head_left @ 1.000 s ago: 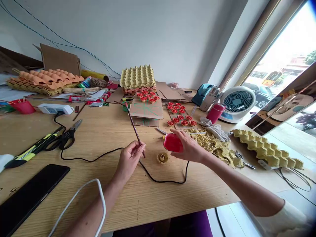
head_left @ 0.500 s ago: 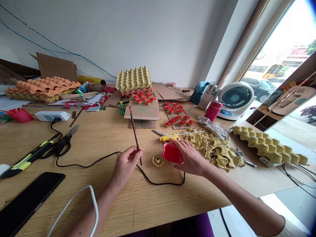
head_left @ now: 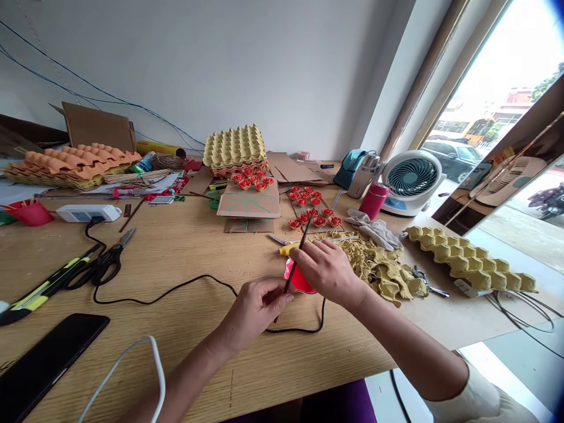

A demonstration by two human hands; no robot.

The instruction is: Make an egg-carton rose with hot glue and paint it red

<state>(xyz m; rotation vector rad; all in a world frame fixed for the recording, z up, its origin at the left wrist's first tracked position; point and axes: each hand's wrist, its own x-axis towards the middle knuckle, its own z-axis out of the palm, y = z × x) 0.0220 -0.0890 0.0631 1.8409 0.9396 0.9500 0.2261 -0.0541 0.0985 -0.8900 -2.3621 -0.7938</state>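
My left hand [head_left: 258,308] is closed on the lower end of a thin dark paintbrush [head_left: 298,252], which leans up and to the right. My right hand [head_left: 324,267] pinches the brush near its middle, its fingers over a small red dish [head_left: 300,282] on the wooden table [head_left: 185,247]. Both hands meet just in front of the dish. The plain yellow paper rose seen before is hidden behind my left hand. A black cable [head_left: 176,288] runs under the hands.
Red paper roses [head_left: 314,212] lie on cardboard behind the dish, with more of these red roses [head_left: 250,179] beside stacked egg trays [head_left: 235,147]. Shredded egg carton [head_left: 379,267], an egg tray [head_left: 469,258], a fan [head_left: 412,179], scissors [head_left: 106,264] and a phone [head_left: 44,364] lie around.
My left hand moved right with the brush, which tilted from leaning left to leaning right. My right hand left the dish's side and took hold of the brush.
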